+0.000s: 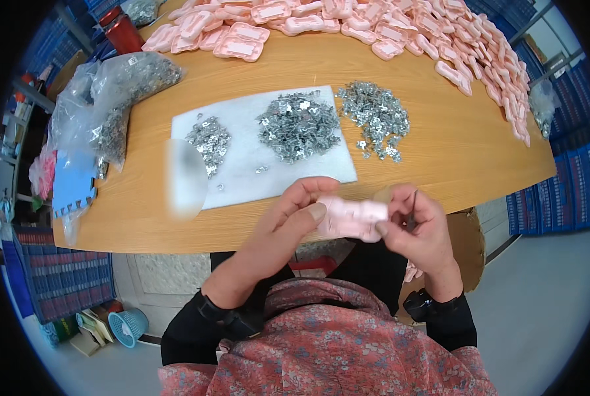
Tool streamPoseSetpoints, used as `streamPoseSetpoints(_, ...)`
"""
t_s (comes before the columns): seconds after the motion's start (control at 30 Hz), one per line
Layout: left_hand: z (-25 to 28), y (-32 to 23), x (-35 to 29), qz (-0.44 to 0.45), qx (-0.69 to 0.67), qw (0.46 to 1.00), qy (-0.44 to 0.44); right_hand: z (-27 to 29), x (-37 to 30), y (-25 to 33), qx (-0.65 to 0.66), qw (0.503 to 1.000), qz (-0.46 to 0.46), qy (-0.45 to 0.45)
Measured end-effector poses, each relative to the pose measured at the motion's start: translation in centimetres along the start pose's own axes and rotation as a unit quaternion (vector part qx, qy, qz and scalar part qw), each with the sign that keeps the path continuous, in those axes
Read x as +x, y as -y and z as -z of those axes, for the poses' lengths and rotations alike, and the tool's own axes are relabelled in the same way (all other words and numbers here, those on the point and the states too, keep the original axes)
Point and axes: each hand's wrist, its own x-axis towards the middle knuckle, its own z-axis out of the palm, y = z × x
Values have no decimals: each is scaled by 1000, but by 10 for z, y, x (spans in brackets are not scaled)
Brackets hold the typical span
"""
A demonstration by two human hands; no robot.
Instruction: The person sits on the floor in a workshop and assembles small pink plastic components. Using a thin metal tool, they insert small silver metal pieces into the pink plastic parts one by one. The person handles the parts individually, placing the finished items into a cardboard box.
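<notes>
Over the near edge of the table, a pale pink plastic part (353, 219) is held up between both hands, blurred by motion. My left hand (283, 224) grips its left end, thumb on top. The fingers of my right hand (419, 230) pinch its right end. A thin dark shape shows by the right fingers; I cannot make out what it is. Beyond the hands, a white foam sheet (242, 185) carries a large heap of small silvery metal pieces (298, 125) and a smaller metal heap (210, 140).
Another metal heap (375, 119) lies on the wood right of the sheet. Pink plastic parts (400, 26) are piled along the far and right table edge. Clear bags of metal pieces (110, 99), a red canister (121, 33) and a blue foam mat (73, 181) occupy the left side.
</notes>
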Motion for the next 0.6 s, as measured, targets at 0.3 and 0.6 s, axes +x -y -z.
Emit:
streamPoseSetpoints(0.3, 43, -8, -31, 141, -109, 960, 217, -35, 33, 23, -30, 991, 51, 123)
streamPoseSetpoints(0.6, 66, 4, -79, 138, -208, 962, 114, -120, 93, 24, -283, 919, 217, 170)
